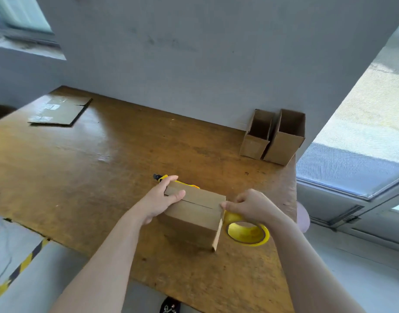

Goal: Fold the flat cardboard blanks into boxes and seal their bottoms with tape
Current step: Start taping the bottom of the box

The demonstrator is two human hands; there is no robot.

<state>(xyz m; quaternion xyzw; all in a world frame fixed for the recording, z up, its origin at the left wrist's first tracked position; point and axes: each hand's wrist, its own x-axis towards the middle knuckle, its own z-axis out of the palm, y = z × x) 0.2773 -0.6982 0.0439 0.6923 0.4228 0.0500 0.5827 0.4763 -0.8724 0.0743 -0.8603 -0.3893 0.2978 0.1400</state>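
Both hands meet at the box (194, 213), seam-up on the table (103, 166): my left hand (162, 199) grips its left end, thumb pinning the flaps closed, presumably so my right hand (250, 205), curled round the yellow tape roll (248, 232), can start tape at the seam.

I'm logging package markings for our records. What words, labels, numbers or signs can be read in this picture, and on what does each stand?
No text here can be read.
Flat cardboard blank: pale printed marks, too blurred to read.
Black item at the bottom edge: white marks, too blurred to read.
Folded box, tape roll, two open boxes: no print shows.
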